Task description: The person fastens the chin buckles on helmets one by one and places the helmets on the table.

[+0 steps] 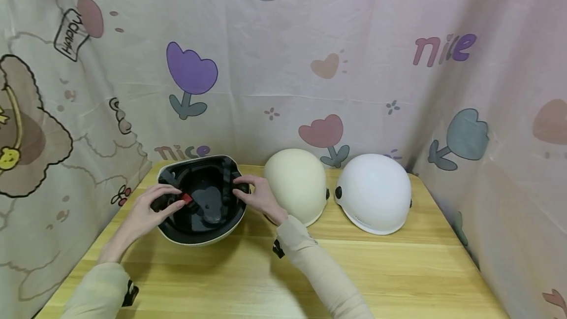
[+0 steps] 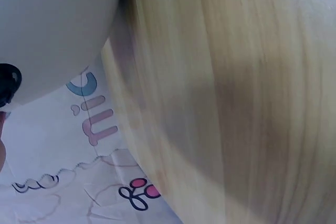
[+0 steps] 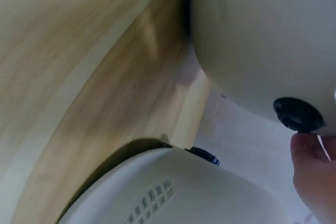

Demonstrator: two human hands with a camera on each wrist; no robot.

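An upturned helmet (image 1: pixel 208 238) sits at the table's left side with its black lining facing up. Inside it are black straps (image 1: pixel 227 181) and a red buckle (image 1: pixel 187 198). My left hand (image 1: pixel 152 208) reaches over the left rim and pinches the red buckle between thumb and finger. At the right rim, my right hand (image 1: pixel 261 196) grips the helmet's edge with thumb and fingers, beside the round black knob (image 3: pixel 298 115). Only a sliver of the left hand shows in the left wrist view, below another black knob (image 2: pixel 8 84).
A cream helmet (image 1: pixel 296 186) stands dome up just right of the held one, partly behind the right hand. Farther right is a white helmet (image 1: pixel 374 193), also dome up. The wooden table (image 1: pixel 398 274) ends at a patterned curtain (image 1: pixel 266 78).
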